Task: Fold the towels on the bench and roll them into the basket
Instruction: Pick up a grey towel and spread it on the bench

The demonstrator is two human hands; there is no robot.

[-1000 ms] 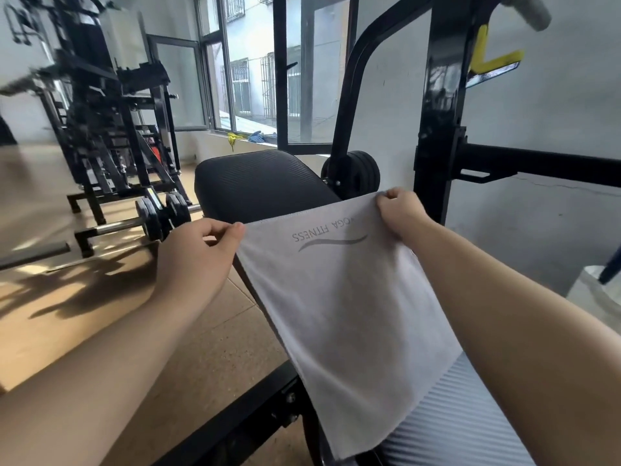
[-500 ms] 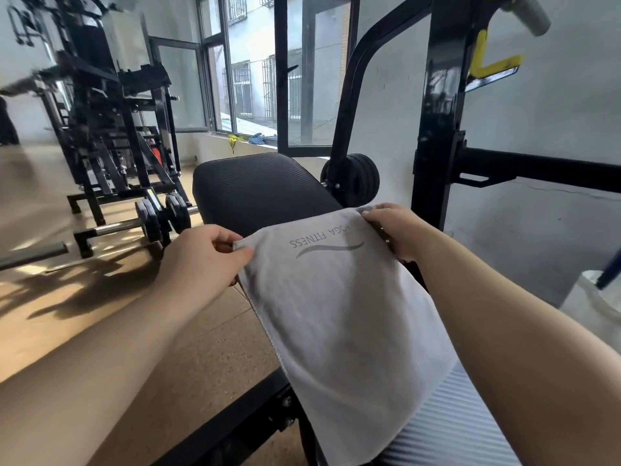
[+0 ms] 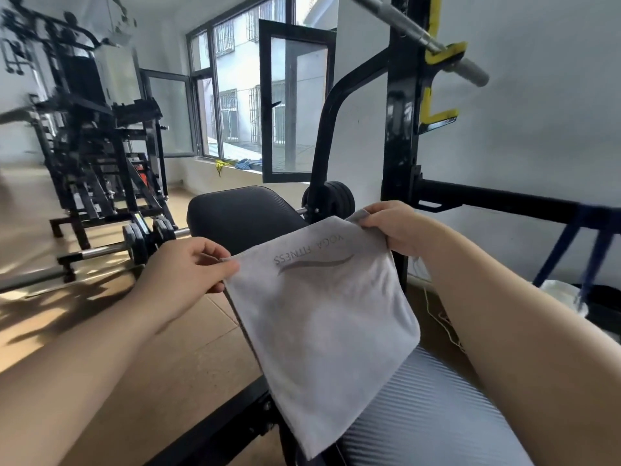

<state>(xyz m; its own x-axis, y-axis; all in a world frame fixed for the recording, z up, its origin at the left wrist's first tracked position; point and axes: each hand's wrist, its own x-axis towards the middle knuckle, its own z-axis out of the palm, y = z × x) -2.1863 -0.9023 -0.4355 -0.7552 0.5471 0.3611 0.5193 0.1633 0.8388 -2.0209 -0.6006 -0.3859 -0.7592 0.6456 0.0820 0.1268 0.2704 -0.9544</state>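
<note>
While the left hand (image 3: pixel 181 267) and right hand (image 3: pixel 396 227) each pinch a top corner, the grey printed cloth towel (image 3: pixel 322 324) hangs mid-frame over the ribbed black padded bench (image 3: pixel 420 398); a black steel rack upright (image 3: pixel 400 146) stands behind, upper right.

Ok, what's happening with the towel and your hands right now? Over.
Left hand pinching towel corner. Right hand gripping the other corner. Towel hangs over bench, not yet rolled. Nothing blocking.

The grey towel (image 3: pixel 322 324) covers the middle of the bench (image 3: pixel 437 415), whose near end runs off the bottom edge. The weight machine (image 3: pixel 90 156) at left is motion-blurred. A white object (image 3: pixel 561 294) behind blurred blue straps (image 3: pixel 559 247) cannot be identified.
</note>
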